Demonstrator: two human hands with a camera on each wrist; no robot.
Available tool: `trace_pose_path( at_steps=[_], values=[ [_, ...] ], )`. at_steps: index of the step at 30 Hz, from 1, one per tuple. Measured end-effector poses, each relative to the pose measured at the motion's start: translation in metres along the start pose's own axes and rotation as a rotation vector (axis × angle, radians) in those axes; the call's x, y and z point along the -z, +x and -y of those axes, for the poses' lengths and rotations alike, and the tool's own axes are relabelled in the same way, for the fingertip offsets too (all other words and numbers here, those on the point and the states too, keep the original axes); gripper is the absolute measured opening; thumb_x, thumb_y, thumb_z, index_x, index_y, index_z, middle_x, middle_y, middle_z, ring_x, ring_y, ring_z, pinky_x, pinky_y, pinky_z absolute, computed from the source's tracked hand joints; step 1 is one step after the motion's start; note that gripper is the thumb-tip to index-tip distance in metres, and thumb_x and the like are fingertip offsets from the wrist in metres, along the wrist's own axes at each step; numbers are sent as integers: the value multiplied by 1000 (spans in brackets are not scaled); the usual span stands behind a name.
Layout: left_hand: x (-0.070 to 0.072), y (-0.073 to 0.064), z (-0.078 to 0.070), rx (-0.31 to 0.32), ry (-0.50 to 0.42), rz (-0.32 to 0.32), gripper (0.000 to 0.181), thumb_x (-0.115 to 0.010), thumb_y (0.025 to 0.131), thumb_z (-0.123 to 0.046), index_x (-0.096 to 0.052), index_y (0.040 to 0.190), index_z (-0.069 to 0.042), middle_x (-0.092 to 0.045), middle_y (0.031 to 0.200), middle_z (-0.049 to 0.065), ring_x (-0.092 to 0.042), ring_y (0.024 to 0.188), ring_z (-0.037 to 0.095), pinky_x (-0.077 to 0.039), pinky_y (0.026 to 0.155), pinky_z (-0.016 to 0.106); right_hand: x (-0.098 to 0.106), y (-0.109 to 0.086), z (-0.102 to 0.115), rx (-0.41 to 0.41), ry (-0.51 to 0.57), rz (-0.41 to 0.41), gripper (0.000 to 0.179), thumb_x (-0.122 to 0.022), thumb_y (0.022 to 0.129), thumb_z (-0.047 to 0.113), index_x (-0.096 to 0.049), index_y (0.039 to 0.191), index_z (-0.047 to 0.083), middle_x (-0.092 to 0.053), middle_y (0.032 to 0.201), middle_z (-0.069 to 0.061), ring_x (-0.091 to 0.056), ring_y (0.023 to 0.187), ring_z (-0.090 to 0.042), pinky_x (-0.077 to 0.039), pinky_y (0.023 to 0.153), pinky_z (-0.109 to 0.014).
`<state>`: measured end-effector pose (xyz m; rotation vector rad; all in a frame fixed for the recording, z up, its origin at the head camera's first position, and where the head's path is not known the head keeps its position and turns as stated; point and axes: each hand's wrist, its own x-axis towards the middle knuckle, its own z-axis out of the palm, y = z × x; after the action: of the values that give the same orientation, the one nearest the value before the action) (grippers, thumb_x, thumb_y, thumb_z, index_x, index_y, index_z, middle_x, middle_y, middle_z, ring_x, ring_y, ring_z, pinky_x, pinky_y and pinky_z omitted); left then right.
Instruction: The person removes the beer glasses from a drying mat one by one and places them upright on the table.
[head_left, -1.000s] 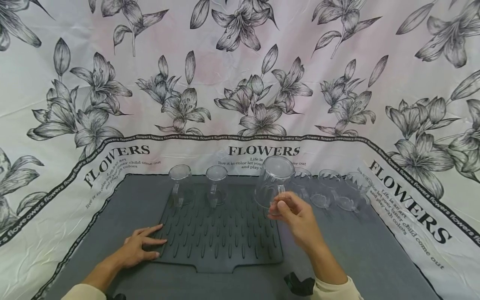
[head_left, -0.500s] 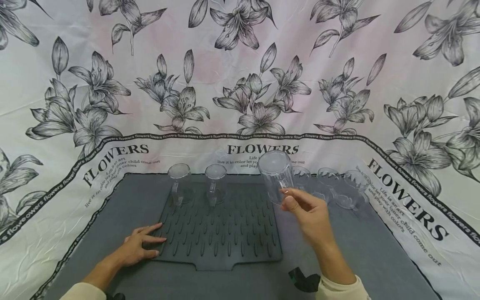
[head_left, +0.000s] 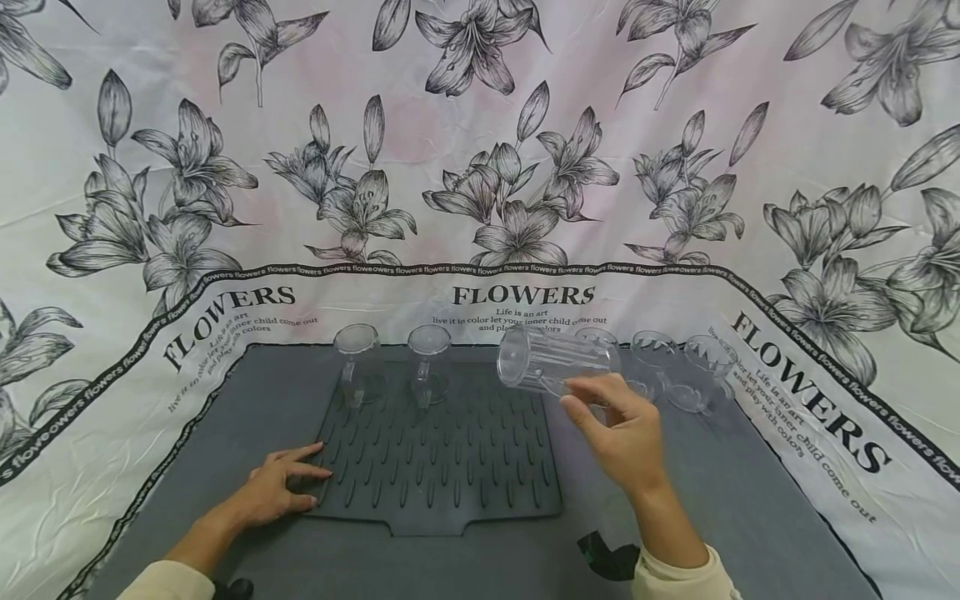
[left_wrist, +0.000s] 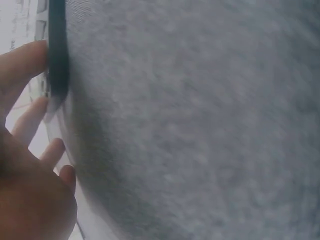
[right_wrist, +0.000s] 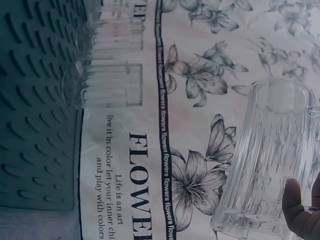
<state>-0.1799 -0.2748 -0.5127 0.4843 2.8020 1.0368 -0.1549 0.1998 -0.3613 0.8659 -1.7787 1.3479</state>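
Observation:
My right hand (head_left: 624, 433) pinches the handle of a clear ribbed glass mug (head_left: 553, 358), held in the air over the right back part of a dark drying mat (head_left: 431, 508). Tipped nearly onto its side, the mug has one round end facing left. Thumb and fingertips meet at the handle, which they partly hide. In the right wrist view, the same mug (right_wrist: 270, 155) stands clear of the mat. My left hand (head_left: 266, 492) rests at the mat's left edge with fingers spread, fingertips touching it. The left wrist view shows these fingers (left_wrist: 30, 60) against the dark edge.
Two clear mugs, one at the left (head_left: 360, 367) and one beside it (head_left: 429, 367), stand at the mat's back. Several more glass mugs (head_left: 701, 375) line the back right of the grey table (head_left: 750, 500). A dark strap-like object (head_left: 607, 557) lies near my right wrist. Flowered cloth (head_left: 480, 192) hangs behind.
The mug in my right hand has turned from nearly upright to almost horizontal, its upper end swinging left and down. My right hand has shifted slightly right. The left hand has stayed in place.

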Motion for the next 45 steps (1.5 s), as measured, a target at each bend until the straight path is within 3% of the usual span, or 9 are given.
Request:
trace_pose_path(
  at_steps=[7, 11, 13, 17, 23, 26, 34, 39, 45],
  values=[
    [12, 5, -21, -32, -136, -16, 43, -75, 81, -16, -66, 121, -3, -47, 136, 26, -33, 127, 54, -30, 93, 70, -3, 4, 6, 133, -48, 45, 13, -74, 79, -7, -69, 91, -11, -67, 80, -14, -54, 78, -25, -43, 72, -25],
    [22, 11, -45, -17, -181, -117, 48, -71, 89, -24, -59, 130, -3, -51, 132, 25, -40, 123, 50, -37, 90, 65, -4, 4, 5, 161, -81, 48, 12, -74, 81, 0, -70, 89, -8, -67, 79, -13, -53, 76, -25, -42, 73, -26],
    [27, 15, -62, -7, -235, -161, 50, -67, 92, -28, -55, 135, -5, -54, 130, 21, -45, 121, 45, -40, 89, 61, -4, 4, 5, 178, -123, 47, 16, -73, 86, 10, -72, 89, -5, -67, 78, -11, -54, 76, -25, -41, 75, -27],
    [37, 25, -101, -46, -370, -203, 54, -62, 96, -30, -46, 143, -10, -57, 127, 18, -49, 118, 37, -39, 93, 59, -7, 6, 15, 201, -199, 55, 28, -69, 92, 25, -72, 87, -2, -66, 78, -8, -54, 76, -24, -41, 75, -27],
    [41, 41, -166, -142, -547, -263, 53, -64, 95, -24, -46, 145, -14, -61, 121, 17, -51, 119, 32, -35, 98, 58, -11, 3, 13, 227, -204, 59, 32, -67, 93, 29, -73, 88, -1, -67, 80, -9, -53, 77, -25, -42, 73, -27],
    [39, 49, -193, -174, -596, -243, 54, -64, 95, -25, -46, 145, -16, -61, 120, 15, -52, 118, 30, -33, 100, 58, -14, 3, 15, 247, -193, 60, 31, -67, 93, 27, -72, 87, -3, -67, 81, -9, -52, 77, -25, -41, 73, -27],
    [26, 70, -244, -207, -618, -61, 58, -63, 94, -36, -43, 147, -26, -54, 132, 14, -47, 124, 31, -32, 98, 62, -21, 8, 29, 307, -185, 64, 30, -65, 95, 24, -71, 83, -4, -65, 78, -9, -50, 73, -24, -41, 70, -26],
    [18, 78, -262, -204, -624, 5, 57, -62, 93, -41, -43, 146, -30, -50, 138, 6, -47, 124, 28, -33, 97, 63, -24, 8, 33, 316, -173, 71, 28, -66, 94, 22, -71, 83, -3, -65, 78, -8, -50, 73, -24, -41, 70, -26],
    [14, 82, -271, -210, -625, 15, 58, -65, 91, -41, -46, 145, -29, -47, 139, 5, -50, 120, 26, -32, 96, 64, -24, 3, 26, 327, -171, 88, 25, -67, 94, 21, -72, 84, -2, -65, 79, -7, -50, 75, -25, -40, 73, -28]
  ],
)
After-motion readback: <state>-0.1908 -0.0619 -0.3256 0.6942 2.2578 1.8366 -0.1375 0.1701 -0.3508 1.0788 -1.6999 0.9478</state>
